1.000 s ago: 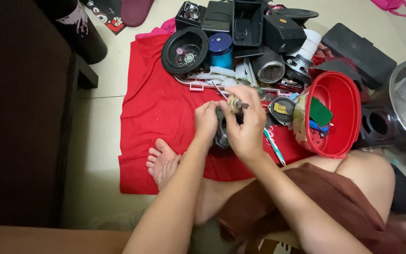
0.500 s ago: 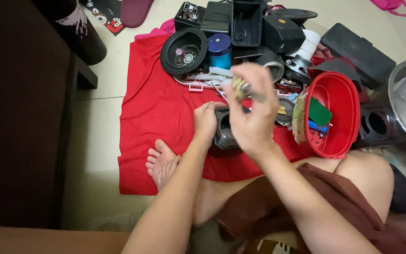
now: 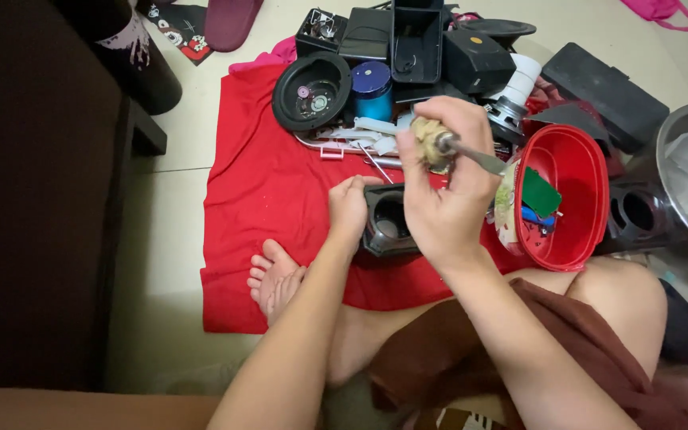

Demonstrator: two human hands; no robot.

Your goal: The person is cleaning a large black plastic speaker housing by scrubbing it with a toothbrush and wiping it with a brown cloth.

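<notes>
Red cloth spread on floor, person seated w/ legs crossed: left hand clamped on edge of black plastic housing resting on cloth, right hand above it, closed round screwdriver, metal shaft angled toward red oval tub just beside; black parts piled behind.

Parts heap blocks ahead; red tub right — cloth left open

I see a red cloth, a red oval tub, a black speaker housing, and a blue cylinder.
</notes>
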